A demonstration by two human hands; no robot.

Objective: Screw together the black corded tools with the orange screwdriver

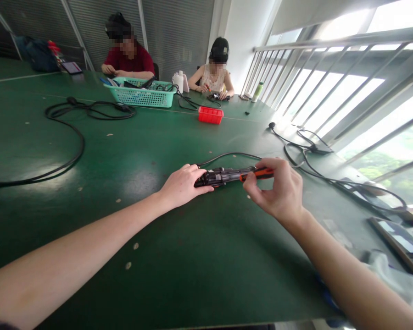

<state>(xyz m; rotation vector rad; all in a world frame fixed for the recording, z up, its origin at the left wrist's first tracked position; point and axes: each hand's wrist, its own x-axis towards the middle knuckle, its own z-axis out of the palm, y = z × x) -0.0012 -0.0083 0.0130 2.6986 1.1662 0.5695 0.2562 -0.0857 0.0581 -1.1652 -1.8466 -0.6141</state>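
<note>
My left hand (pixel 184 185) is wrapped round the left end of a black corded device (pixel 218 177) lying on the green table. Between my right thumb and fingers is the orange and black handle of a screwdriver (pixel 261 173). My right hand (pixel 278 188) holds it nearly level, its shaft pointing left along the device. Where the tip meets the device is too small to make out. A thin black cord (pixel 232 153) curves behind the device between my two hands.
On the green table (pixel 192 275) stand a red bin (pixel 210 115) and a mint basket (pixel 142 96) of tools. Black cables (pixel 82 137) loop at left, more cables (pixel 309 149) at right by the railing. Two people sit across, one with a red sleeve (pixel 146 59). A tray (pixel 395 238) lies at right.
</note>
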